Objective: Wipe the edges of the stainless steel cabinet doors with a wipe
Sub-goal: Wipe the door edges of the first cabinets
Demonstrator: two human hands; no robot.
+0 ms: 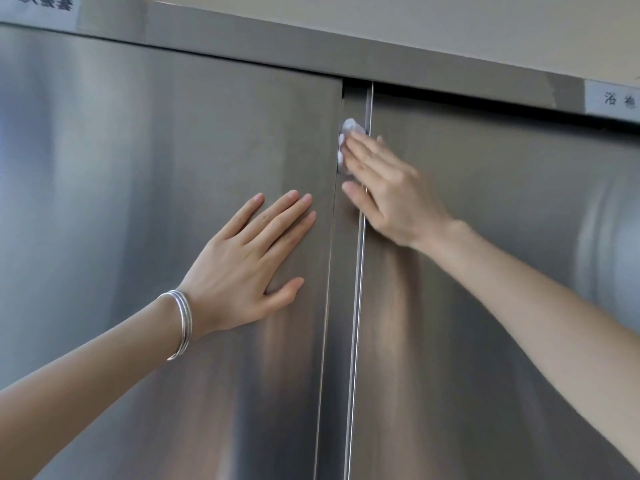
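Nearby: left hand flat on door; bangles; label above.

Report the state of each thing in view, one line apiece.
Left stainless steel cabinet door: appears closed.
Right stainless steel cabinet door: appears closed, narrow seam beside the left one.
Crumpled white wipe: pressed against the door edge near the top.
Left hand: open, flat on the left door.
Right hand: fingers straight, pressing the wipe.
Thin silver bangles: on the left wrist.
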